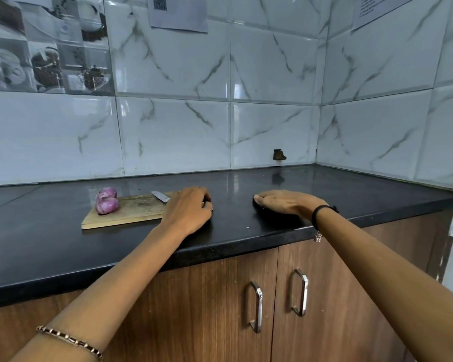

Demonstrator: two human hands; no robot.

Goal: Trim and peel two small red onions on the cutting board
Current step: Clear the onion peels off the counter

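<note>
Two hands are down at the worktop (pixel 63 231), and neither is doing any cutting. The right hand (pixel 283 203) lies palm down on the bare black surface, its fingers (pixel 262 197) stretched out flat and holding nothing, well apart from the food. The left hand (pixel 186 211) rests over the right end of the cutting board (pixel 131 212). Its fingers (pixel 203 194) bend down on the far side, out of sight, so I cannot tell whether they grip anything.

The knife (pixel 160 196) lies on the board with its blade showing just left of that hand. The handle runs under the hand and is hidden.

At the board's far left end sit the nearer onion (pixel 107 205) and the farther onion (pixel 106 193), touching each other and clear of both hands and the blade. Both wear their purple skin and look whole. No cut ends or loose peel show on the board.

By my reading the task has barely begun: the things are laid out, but no trimming or peeling shows. What is left is all of it, namely taking up the knife, cutting the ends off each onion and stripping the skins.

Below the worktop are wooden cupboard doors (pixel 220 309) with metal handles, and behind it a wall of marbled tiles (pixel 272 126).
</note>
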